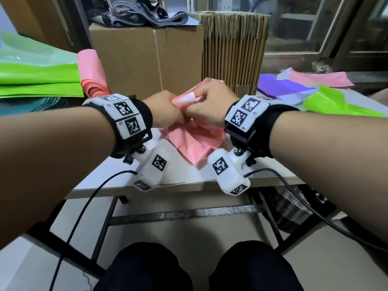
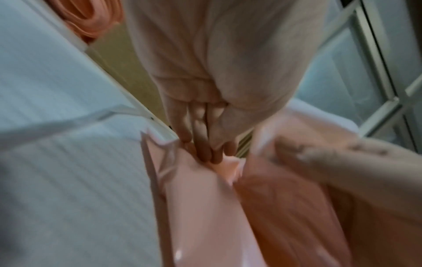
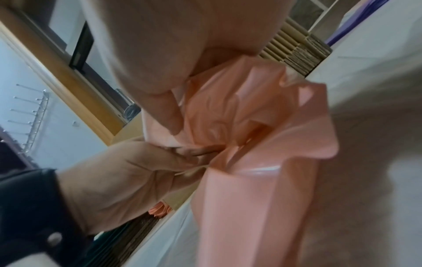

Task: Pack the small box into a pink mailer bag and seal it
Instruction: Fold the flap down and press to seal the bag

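Note:
A pink mailer bag lies crumpled on the white table, its upper end lifted between both hands. My left hand pinches the bag's top from the left, fingers curled into the folds. My right hand grips the flap from the right, and a white strip shows at the flap's edge. In the right wrist view the pink mailer bag bunches under the thumb. The small box is hidden; I cannot tell whether it is inside.
A large cardboard box and a stack of flat corrugated cartons stand right behind the hands. A roll of pink bags and green bags lie left. Purple, pink and green bags lie right. The table edge runs near my knees.

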`<state>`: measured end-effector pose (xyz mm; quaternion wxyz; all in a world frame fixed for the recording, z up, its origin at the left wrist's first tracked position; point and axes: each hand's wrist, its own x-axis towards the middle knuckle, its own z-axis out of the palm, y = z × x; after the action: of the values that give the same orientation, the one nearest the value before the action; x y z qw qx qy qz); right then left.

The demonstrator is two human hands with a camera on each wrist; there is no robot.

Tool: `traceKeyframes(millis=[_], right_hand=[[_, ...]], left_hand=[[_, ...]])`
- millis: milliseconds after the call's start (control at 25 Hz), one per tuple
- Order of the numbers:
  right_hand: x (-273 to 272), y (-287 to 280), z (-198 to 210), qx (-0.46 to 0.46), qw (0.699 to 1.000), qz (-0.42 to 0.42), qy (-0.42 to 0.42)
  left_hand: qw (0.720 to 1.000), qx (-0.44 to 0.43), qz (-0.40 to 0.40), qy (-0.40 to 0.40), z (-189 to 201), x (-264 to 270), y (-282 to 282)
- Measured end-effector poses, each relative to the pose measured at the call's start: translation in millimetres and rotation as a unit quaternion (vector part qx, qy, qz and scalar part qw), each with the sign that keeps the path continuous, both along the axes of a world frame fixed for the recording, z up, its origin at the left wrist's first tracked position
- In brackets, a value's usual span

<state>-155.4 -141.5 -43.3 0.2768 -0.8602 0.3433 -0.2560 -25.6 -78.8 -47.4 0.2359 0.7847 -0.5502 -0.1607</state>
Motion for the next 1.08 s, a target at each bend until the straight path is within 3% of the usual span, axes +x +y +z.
traceKeyframes(millis=[160, 280, 440, 560, 720, 960, 1080], right_hand=[[-1.3, 5.7, 4.1, 0.000, 0.999, 0.030, 0.035], [4.0, 6.7, 2.9, -0.048, 0.993, 0.053, 0.093], [7.4, 8.5, 7.1, -0.073, 0.978, 0.118, 0.154], [3.6, 4.2, 4.8, -0.052, 0.982, 0.098, 0.151], [0.7, 9.0, 5.8, -0.068, 0.978, 0.114, 0.158], [-12.5, 15.0, 11.1, -0.070, 0.973, 0.114, 0.187], [-14.2, 17.9, 6.5, -0.095, 0.968, 0.118, 0.198]], left_hand=[[0.978, -0.051, 0.000, 0.201, -0.3, 26.9, 5.2], [0.961, -0.029, 0.001, 0.276, 6.5, 23.7, 5.5], [0.971, 0.033, -0.046, 0.233, 19.7, 13.0, 10.1], [0.966, 0.009, -0.037, 0.256, 20.8, 9.6, 10.4], [0.974, -0.038, 0.035, 0.219, 17.6, 6.6, 5.4], [0.941, -0.039, 0.160, 0.296, 10.1, 15.6, 1.6], [0.936, -0.037, 0.189, 0.294, 10.2, 11.8, 1.1]])
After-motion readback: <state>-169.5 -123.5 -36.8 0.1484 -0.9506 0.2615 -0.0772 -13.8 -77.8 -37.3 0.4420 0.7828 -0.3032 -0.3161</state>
